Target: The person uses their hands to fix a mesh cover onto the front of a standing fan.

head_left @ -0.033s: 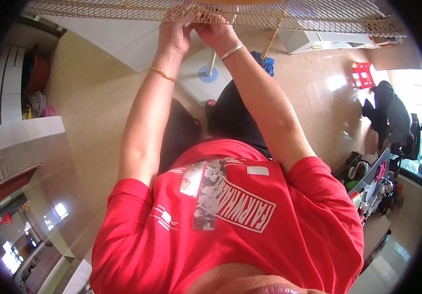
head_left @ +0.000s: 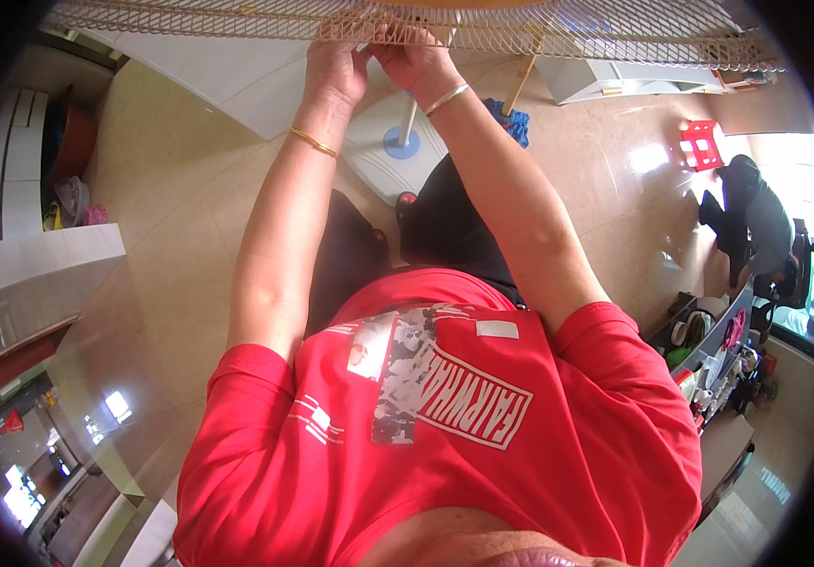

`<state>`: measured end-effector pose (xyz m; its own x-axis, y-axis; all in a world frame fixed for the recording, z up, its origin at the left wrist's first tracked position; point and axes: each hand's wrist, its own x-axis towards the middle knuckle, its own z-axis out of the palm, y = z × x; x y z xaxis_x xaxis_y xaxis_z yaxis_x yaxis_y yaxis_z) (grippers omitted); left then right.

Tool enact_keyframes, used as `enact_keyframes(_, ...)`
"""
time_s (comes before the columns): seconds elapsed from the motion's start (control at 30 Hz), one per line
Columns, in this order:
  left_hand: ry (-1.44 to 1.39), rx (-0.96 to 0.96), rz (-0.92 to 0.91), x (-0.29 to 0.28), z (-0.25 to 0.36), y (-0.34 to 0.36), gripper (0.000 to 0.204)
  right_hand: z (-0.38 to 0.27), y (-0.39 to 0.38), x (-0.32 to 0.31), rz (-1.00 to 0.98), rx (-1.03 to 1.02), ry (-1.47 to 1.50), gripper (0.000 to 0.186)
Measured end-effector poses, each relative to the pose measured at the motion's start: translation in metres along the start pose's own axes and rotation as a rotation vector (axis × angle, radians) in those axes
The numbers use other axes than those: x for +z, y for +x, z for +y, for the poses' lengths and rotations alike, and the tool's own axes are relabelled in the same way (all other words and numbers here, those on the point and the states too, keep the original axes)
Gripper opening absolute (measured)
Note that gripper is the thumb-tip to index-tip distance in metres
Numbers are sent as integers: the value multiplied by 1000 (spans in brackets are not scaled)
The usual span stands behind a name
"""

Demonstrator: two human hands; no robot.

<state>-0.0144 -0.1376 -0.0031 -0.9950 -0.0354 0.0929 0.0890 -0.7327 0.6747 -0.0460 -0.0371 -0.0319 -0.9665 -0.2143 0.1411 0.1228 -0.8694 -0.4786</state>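
Note:
A cream wire grille (head_left: 567, 38), shaped like a fan guard, stretches across the top edge of the head view. My left hand (head_left: 336, 66) is raised to its lower rim, fingers closed on the wires. Close beside it, my right hand (head_left: 413, 61) has its fingers bent and pressed together at the same rim. A small pale bit shows between the two hands, too small to name. The wires and the picture's edge partly hide my fingertips. Below the hands, a pale pole (head_left: 408, 121) rises from a white square base (head_left: 369, 142) with a blue ring.
A white cabinet (head_left: 227, 71) stands at the far left of my hands. A wooden stick (head_left: 520, 85) with blue cloth (head_left: 511, 123) is to their right. Farther right are a red plastic stool (head_left: 702, 146), a bent-over person (head_left: 766, 217) and a cluttered shelf (head_left: 709, 345).

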Motion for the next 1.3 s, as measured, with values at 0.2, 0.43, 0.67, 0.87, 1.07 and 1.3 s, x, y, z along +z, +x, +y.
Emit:
enact_keyframes(0.2, -9, 4, -14, -5, 2, 1, 40, 11, 5, -6, -14, 39, 113, 16)
enact_keyframes(0.43, 11, 15, -12, -2, 0, 1, 39, 14, 12, -16, 21, 60, 127, 15)
enact_keyframes(0.67, -6, 6, 39, -5, 0, 0, 36, 9, 7, 0, 59, 104, 85, 16)
enact_keyframes(0.87, 44, 8, -6, -1, 1, 0, 34, 8, 12, 4, 124, 110, 71, 17)
enact_keyframes(1.07, 21, 27, -22, -1, 2, -1, 34, 10, 11, 2, 123, 140, 21, 19)
enact_keyframes(1.3, 27, 41, -5, -4, 1, -1, 35, 8, 6, 11, 93, 110, 57, 18)
